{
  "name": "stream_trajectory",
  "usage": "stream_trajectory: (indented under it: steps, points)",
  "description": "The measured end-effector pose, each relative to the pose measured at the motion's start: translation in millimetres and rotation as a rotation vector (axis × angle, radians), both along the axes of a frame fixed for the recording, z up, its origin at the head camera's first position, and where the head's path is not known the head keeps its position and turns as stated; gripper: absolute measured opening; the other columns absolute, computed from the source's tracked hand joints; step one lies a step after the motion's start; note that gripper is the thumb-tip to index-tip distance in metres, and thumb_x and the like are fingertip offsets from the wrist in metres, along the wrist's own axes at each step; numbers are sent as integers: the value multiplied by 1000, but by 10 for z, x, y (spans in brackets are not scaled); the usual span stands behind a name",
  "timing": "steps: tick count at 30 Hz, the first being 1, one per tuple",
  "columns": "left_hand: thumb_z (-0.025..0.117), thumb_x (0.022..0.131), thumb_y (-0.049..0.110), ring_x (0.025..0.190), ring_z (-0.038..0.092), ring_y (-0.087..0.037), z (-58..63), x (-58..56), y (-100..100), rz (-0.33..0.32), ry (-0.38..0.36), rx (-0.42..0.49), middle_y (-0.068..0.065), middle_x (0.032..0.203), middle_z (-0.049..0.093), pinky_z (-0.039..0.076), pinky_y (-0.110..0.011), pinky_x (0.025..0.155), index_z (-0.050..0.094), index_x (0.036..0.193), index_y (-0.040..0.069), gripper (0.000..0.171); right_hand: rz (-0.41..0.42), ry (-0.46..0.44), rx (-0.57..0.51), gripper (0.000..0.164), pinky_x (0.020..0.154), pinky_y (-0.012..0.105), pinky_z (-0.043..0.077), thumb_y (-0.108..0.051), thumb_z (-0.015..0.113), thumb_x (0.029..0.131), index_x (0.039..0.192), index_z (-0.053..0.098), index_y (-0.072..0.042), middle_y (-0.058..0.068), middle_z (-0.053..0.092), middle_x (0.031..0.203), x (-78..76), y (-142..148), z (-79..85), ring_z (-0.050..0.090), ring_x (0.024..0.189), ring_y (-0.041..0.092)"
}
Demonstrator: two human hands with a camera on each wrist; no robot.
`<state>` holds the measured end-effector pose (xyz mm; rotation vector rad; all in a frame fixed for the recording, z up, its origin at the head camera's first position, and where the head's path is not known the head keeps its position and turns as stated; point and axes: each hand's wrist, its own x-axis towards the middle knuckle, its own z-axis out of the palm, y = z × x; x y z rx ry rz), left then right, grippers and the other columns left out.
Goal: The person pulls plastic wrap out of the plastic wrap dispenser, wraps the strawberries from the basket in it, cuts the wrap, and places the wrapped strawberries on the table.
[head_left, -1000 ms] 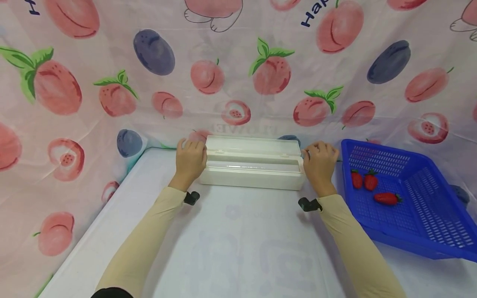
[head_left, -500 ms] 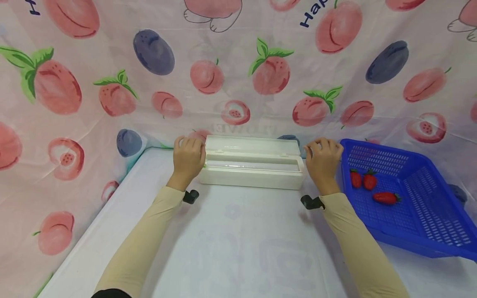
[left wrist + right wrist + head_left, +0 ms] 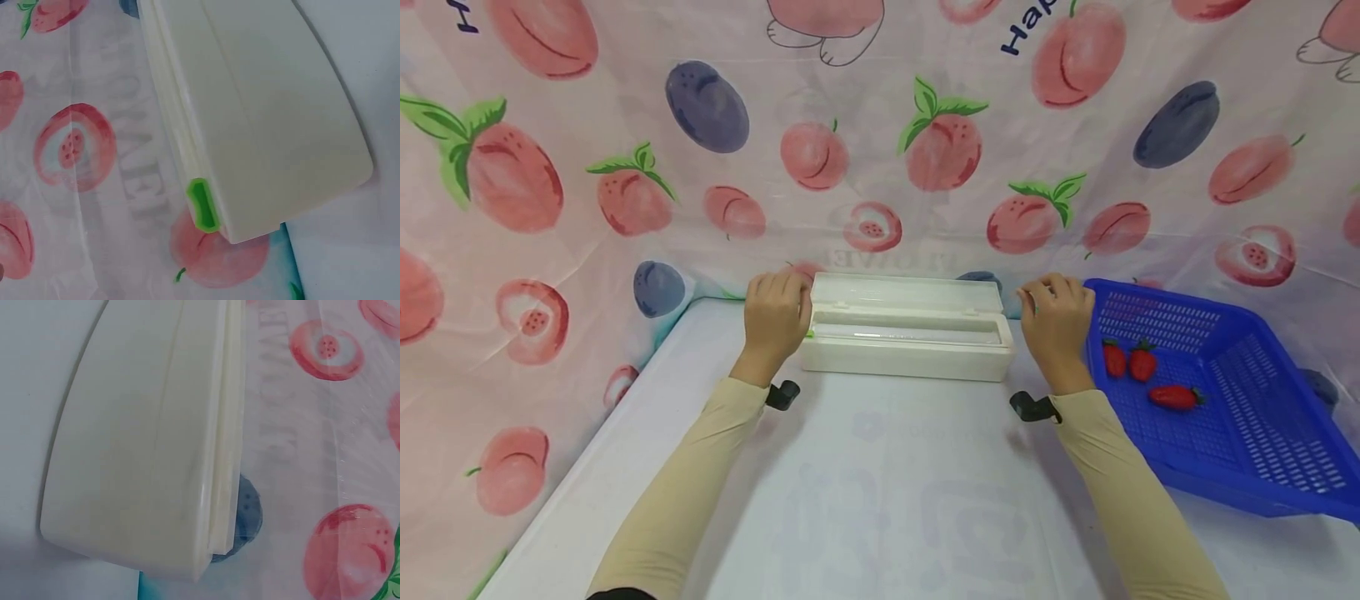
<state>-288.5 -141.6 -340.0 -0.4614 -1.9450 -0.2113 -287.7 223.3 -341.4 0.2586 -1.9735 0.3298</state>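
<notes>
A long cream-white cling film dispenser box (image 3: 906,364) lies at the table's back, its lid (image 3: 906,292) tipped up against the patterned cloth. A pale roll (image 3: 917,335) shows in the slot. Beside the box's left end, my left hand (image 3: 777,312) has loosely bent fingers; whether it touches the lid edge is unclear. A green slider (image 3: 204,205) sits at that end in the left wrist view. My right hand (image 3: 1058,325) stands apart from the box's right end (image 3: 131,487), fingers loosely bent. A tiny green patch shows among its fingers. Neither wrist view shows fingers.
On the right, a blue plastic basket (image 3: 1270,492) holds three red strawberries, among them one lying sideways (image 3: 1175,397). A fruit-printed cloth (image 3: 880,108) hangs right behind the box. White cloth covers the table (image 3: 880,500).
My right hand has drawn away from the box's right end, to the right. My left hand has shifted slightly left, and the green slider now shows beside it. The box has stayed put.
</notes>
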Motion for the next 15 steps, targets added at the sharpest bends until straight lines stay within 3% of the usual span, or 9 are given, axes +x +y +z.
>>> stream_trajectory:
  steps: [4,15]
  points:
    - [57,83,3,69,58,-32,48,41,6,-15,24,4,-12,71,61,46,-43,74,59,76,1,7,11,27,-11,17,74,53,38,-14,67,86,79,69,1,19,64,83,37,5,33,54,83,38]
    - [57,83,9,71,59,-31,120,145,-2,29,97,7,-12,72,64,45,-42,73,59,74,3,11,20,69,-22,17,73,52,35,-14,67,86,78,69,2,19,65,81,147,20,132,54,83,37]
